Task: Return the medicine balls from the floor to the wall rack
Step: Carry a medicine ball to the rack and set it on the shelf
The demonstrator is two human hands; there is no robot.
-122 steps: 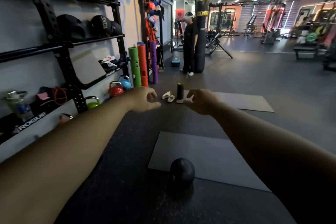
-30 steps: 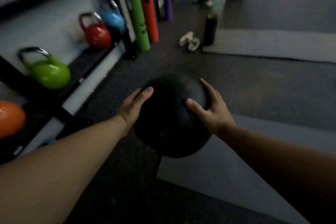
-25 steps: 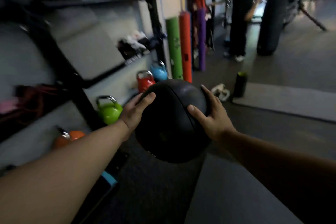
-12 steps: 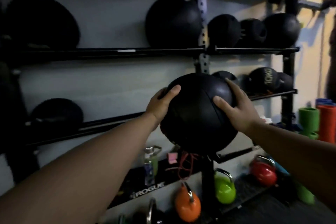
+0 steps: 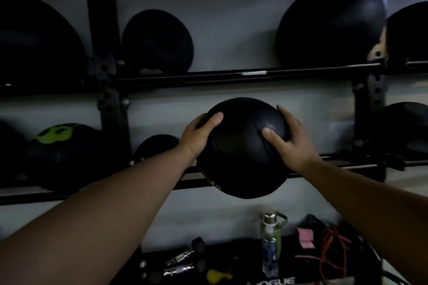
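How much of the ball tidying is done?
Done: other balls, like the green-marked ball, sit on the wall rack. In hand: the left hand and right hand hold one black ball in front of it. Left: set it down; any others are out of view.

The person's left forearm (image 5: 104, 215) and right forearm (image 5: 370, 203) are bare along all their visible length (broad, smooth, dimly lit). The left hand (image 5: 199, 136) and right hand (image 5: 291, 146) are bare as well, with short, rounded thumbnails; the low light hides any finer marks.
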